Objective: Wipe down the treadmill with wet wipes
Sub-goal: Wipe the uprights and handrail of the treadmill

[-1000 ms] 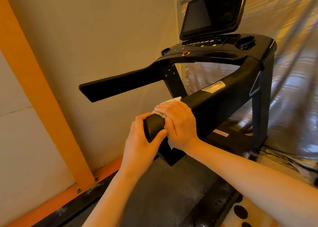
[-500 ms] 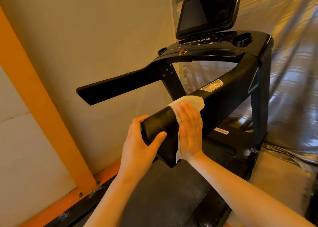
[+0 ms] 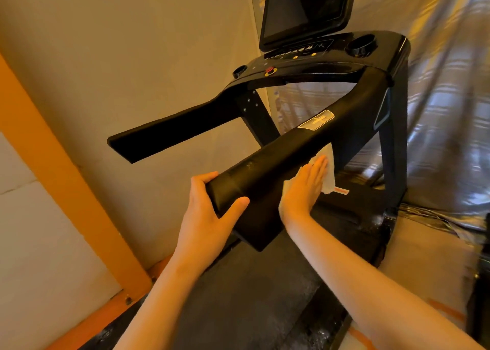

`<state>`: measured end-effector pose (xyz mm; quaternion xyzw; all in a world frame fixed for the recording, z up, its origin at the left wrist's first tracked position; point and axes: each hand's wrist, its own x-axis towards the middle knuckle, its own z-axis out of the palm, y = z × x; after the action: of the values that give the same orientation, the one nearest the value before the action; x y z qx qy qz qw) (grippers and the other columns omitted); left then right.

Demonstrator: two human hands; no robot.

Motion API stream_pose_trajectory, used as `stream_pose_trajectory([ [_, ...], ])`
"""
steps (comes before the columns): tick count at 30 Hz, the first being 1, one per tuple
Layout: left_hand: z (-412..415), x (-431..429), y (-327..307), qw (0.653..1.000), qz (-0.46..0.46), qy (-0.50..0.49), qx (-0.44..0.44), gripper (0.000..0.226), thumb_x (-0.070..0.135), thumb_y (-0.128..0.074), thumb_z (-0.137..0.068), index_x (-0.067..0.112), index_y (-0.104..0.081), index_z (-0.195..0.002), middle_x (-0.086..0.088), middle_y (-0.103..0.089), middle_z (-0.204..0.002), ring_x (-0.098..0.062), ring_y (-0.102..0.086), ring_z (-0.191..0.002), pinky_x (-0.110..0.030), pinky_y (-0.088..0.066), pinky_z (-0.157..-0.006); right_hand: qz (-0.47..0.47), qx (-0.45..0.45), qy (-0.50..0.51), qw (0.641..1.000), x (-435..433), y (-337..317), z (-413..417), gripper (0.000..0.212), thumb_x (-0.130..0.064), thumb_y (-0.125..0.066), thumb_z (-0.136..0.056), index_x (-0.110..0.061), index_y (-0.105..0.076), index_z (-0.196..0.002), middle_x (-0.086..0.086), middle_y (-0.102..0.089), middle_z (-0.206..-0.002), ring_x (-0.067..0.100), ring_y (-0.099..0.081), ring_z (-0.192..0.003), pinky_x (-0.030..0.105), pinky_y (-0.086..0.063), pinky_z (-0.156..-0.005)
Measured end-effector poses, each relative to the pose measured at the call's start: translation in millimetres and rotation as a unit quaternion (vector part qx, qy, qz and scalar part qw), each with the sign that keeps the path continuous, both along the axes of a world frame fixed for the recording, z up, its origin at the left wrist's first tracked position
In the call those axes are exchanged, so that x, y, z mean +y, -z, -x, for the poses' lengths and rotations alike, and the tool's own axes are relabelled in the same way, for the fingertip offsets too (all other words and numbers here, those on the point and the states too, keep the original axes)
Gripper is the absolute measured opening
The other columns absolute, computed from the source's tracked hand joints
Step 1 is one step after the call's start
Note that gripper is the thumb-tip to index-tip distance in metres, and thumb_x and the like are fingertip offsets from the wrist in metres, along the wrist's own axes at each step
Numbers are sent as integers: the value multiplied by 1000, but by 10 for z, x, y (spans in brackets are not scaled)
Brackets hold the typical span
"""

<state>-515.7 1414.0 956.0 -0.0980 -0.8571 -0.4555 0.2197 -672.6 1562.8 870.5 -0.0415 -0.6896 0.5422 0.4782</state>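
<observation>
The left hand (image 3: pixel 209 212) gripped the near end of the right handrail (image 3: pixel 291 153). The right hand (image 3: pixel 302 190), fingers flat, pressed the wet wipe (image 3: pixel 328 168) against the rail's outer side. The rail ran away and upward to the console (image 3: pixel 331 55) (remaining stretch probably beyond the right hand).
</observation>
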Motion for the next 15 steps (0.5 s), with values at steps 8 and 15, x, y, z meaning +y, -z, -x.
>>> stream_pose_trajectory([
  [8, 10, 21, 11, 999, 14, -27, 16, 63, 52, -58, -69, 38, -30, -124, 11, -49, -119, -5, -57, -98, -9, -50, -69, 34, -5, -35, 999, -689, -31, -842, 57, -50, -9, -101, -23, -5, -151, -4, -5, -162, 7, 0, -149, 32, -9, -122],
  [15, -23, 34, 40, 999, -4, -33, 24, 63, 55, -58, -70, 39, -35, -127, 13, -51, -118, -10, -58, -104, -9, -52, -71, 15, -35, -56, 998, -402, 51, -546, 51, -33, -23, -107, -33, 2, -151, -19, 7, -158, 2, 5, -148, 36, -8, -123],
])
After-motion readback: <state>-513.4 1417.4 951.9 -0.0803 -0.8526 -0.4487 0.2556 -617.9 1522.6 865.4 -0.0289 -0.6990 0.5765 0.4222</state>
